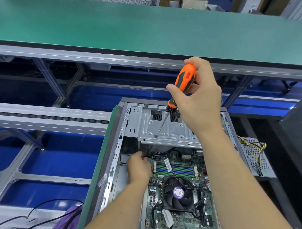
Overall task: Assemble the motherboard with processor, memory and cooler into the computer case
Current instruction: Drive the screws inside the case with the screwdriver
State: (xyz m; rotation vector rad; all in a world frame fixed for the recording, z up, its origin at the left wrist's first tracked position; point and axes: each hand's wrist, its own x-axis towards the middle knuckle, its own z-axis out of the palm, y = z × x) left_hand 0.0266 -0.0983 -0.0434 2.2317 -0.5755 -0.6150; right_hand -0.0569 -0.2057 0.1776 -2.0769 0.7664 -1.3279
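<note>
Hands number two, both at work over one open computer case (122, 123) lying on its side on a green-topped bench (99, 164). One right hand (197, 97) grips one screwdriver (180, 88) by its orange and black handle, fingers (172, 88) curled tight around it; the thin metal shaft slants down and left, and its tip sits on the grey metal drive bracket (170, 130) at the case's far end. One left hand (138, 167) reaches down inside the case at the motherboard's far left corner, fingers bent and pinching dark cables (162, 153) there. One motherboard (180, 221) lies flat in the case. On it sits one black cooler fan (178, 193) with a purple round label, and beyond the fan run four memory slots (175, 169), striped green and blue. One power supply (255, 157) with yellow and black wires lies just outside the case on the right.
</note>
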